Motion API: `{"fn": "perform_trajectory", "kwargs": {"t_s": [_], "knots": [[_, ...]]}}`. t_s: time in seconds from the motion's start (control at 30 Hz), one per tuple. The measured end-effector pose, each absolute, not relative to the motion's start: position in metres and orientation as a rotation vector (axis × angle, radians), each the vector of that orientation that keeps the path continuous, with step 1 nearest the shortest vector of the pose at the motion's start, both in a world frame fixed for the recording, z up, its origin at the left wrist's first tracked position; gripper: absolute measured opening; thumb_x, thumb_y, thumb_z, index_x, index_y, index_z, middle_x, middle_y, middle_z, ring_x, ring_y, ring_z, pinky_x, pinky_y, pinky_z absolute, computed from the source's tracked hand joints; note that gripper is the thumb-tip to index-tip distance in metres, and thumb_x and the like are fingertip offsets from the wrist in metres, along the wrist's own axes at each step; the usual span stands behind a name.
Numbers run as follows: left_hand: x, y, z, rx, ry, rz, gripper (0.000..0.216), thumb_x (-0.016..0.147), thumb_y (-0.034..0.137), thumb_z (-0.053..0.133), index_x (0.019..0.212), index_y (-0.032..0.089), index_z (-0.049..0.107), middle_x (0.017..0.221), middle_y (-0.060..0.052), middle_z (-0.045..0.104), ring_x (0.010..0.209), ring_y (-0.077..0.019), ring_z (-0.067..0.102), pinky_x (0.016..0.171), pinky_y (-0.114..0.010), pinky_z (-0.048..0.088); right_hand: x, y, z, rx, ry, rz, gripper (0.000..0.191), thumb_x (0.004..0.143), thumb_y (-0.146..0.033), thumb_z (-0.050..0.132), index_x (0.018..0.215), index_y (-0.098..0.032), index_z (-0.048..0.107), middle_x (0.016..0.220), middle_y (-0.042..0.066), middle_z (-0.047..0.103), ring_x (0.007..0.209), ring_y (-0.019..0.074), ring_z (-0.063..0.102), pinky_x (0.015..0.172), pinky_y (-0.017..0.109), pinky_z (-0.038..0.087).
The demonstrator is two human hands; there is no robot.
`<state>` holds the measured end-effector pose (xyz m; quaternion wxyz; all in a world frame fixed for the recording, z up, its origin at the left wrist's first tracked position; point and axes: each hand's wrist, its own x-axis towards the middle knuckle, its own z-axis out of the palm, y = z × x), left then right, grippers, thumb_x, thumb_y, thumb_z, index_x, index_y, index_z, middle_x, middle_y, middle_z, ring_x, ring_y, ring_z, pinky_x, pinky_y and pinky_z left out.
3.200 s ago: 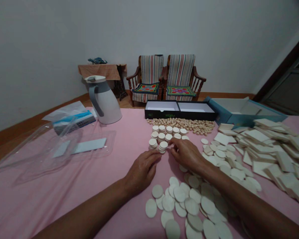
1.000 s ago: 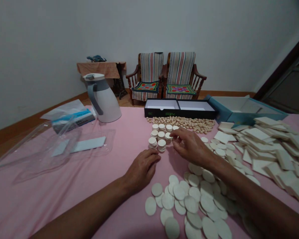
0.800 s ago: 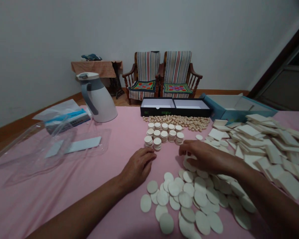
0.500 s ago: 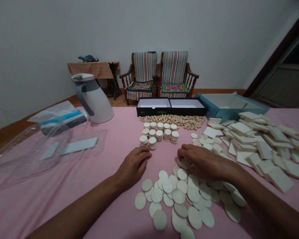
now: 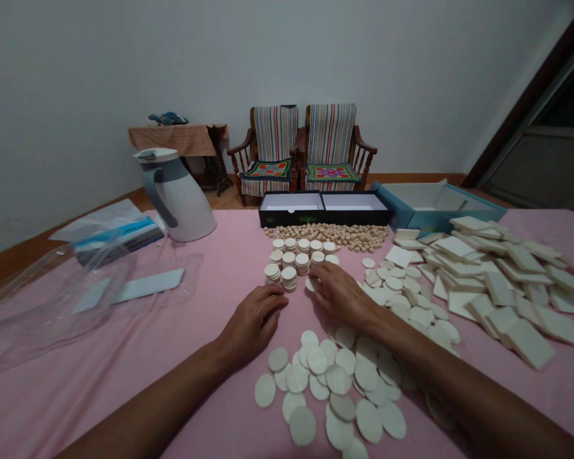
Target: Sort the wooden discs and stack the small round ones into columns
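My right hand is closed on a pale wooden disc, just to the right of the front row of stacks. Several short disc stacks stand in rows, those at the back partly hidden behind those in front. My left hand lies on the pink cloth with its thumb apart from the fingers, its fingertips close to the front stacks; it holds nothing that I can see. Loose round discs are spread below my right forearm, and more discs lie to its right.
Small wooden beads lie before a black two-part box. Square wooden tiles are heaped at right, by a blue box. On the left are a white jug, a tissue pack and clear plastic packaging.
My right hand has moved left from the loose discs to the stacks, carrying a disc. My left hand has stayed nearly in place. The view has shifted slightly.
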<state>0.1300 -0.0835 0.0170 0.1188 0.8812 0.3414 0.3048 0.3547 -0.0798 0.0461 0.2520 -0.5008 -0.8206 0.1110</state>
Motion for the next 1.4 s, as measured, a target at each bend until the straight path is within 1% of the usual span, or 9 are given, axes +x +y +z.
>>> {"fn": "perform_trajectory", "kwargs": {"t_s": [0.2, 0.4, 0.6, 0.73, 0.9, 1.03, 1.1, 1.23, 1.4], "knots": [[0.129, -0.083, 0.017, 2.568, 0.965, 0.905, 0.025, 0.087, 0.009, 0.046, 0.104, 0.016, 0.063, 0.113, -0.012, 0.060, 0.105, -0.0201, 0.057, 0.090, -0.037, 0.051, 0.353, -0.075, 0.041, -1.391, -2.193, 0.308, 0.027, 0.080, -0.003, 0.046, 0.098, -0.018, 0.059, 0.096, 0.008, 0.062, 0.086, 0.0177, 0.055, 0.073, 0.027, 0.041], [0.128, -0.084, 0.019, 2.563, 0.969, 0.897, 0.025, 0.086, 0.009, 0.047, 0.103, 0.017, 0.064, 0.113, -0.012, 0.061, 0.105, -0.0208, 0.058, 0.089, -0.039, 0.052, 0.374, -0.080, 0.068, -1.685, -2.405, 0.371, 0.015, 0.082, -0.012, 0.050, 0.090, -0.016, 0.061, 0.089, 0.009, 0.064, 0.083, 0.0198, 0.057, 0.069, 0.028, 0.039], [0.128, -0.084, 0.020, 2.564, 0.959, 0.901, 0.025, 0.085, 0.009, 0.048, 0.102, 0.017, 0.065, 0.112, -0.012, 0.062, 0.104, -0.0212, 0.058, 0.089, -0.039, 0.052, 0.403, -0.095, 0.089, -1.497, -2.715, 0.624, 0.033, 0.068, -0.006, 0.056, 0.098, -0.019, 0.058, 0.100, 0.006, 0.060, 0.091, 0.0194, 0.055, 0.074, 0.027, 0.039], [0.128, -0.084, 0.018, 2.559, 0.958, 0.901, 0.025, 0.086, 0.009, 0.047, 0.103, 0.016, 0.064, 0.113, -0.013, 0.061, 0.106, -0.0212, 0.058, 0.090, -0.039, 0.052, 0.400, -0.100, 0.078, -1.436, -2.809, 0.497, 0.033, 0.067, 0.000, 0.047, 0.093, -0.018, 0.057, 0.095, 0.007, 0.057, 0.084, 0.0179, 0.054, 0.071, 0.027, 0.037], [0.128, -0.084, 0.018, 2.567, 0.964, 0.893, 0.025, 0.085, 0.008, 0.048, 0.103, 0.016, 0.064, 0.113, -0.013, 0.061, 0.105, -0.0213, 0.058, 0.089, -0.039, 0.052, 0.389, -0.098, 0.072, -1.442, -2.776, 0.446, 0.025, 0.070, -0.003, 0.050, 0.090, -0.017, 0.055, 0.093, 0.007, 0.057, 0.080, 0.0176, 0.053, 0.068, 0.027, 0.036], [0.129, -0.084, 0.019, 2.566, 0.964, 0.898, 0.026, 0.086, 0.008, 0.047, 0.103, 0.017, 0.064, 0.113, -0.013, 0.061, 0.104, -0.0213, 0.057, 0.089, -0.039, 0.052, 0.375, -0.089, 0.078, -1.488, -2.616, 0.413, 0.017, 0.079, -0.014, 0.053, 0.096, -0.017, 0.055, 0.101, 0.009, 0.057, 0.088, 0.0185, 0.053, 0.072, 0.027, 0.039], [0.129, -0.084, 0.019, 2.565, 0.965, 0.897, 0.025, 0.086, 0.009, 0.047, 0.103, 0.016, 0.064, 0.113, -0.012, 0.061, 0.105, -0.0213, 0.057, 0.089, -0.039, 0.052, 0.367, -0.083, 0.078, -1.494, -2.535, 0.366, 0.018, 0.083, -0.016, 0.051, 0.101, -0.016, 0.054, 0.103, 0.010, 0.056, 0.092, 0.0190, 0.053, 0.075, 0.028, 0.039], [0.129, -0.084, 0.019, 2.568, 0.970, 0.904, 0.025, 0.086, 0.009, 0.048, 0.102, 0.017, 0.064, 0.113, -0.012, 0.061, 0.105, -0.0212, 0.058, 0.090, -0.039, 0.052, 0.354, -0.070, 0.067, -1.479, -2.486, 0.328, 0.028, 0.085, -0.016, 0.049, 0.113, -0.018, 0.053, 0.102, 0.009, 0.056, 0.088, 0.0181, 0.054, 0.072, 0.028, 0.038], [0.129, -0.084, 0.019, 2.563, 0.967, 0.912, 0.025, 0.086, 0.009, 0.047, 0.102, 0.017, 0.065, 0.112, -0.012, 0.061, 0.105, -0.0216, 0.058, 0.090, -0.040, 0.052, 0.346, -0.064, 0.056, -1.440, -2.523, 0.346, 0.029, 0.083, -0.010, 0.047, 0.111, -0.017, 0.055, 0.109, 0.010, 0.056, 0.094, 0.0179, 0.053, 0.075, 0.027, 0.038]]}}
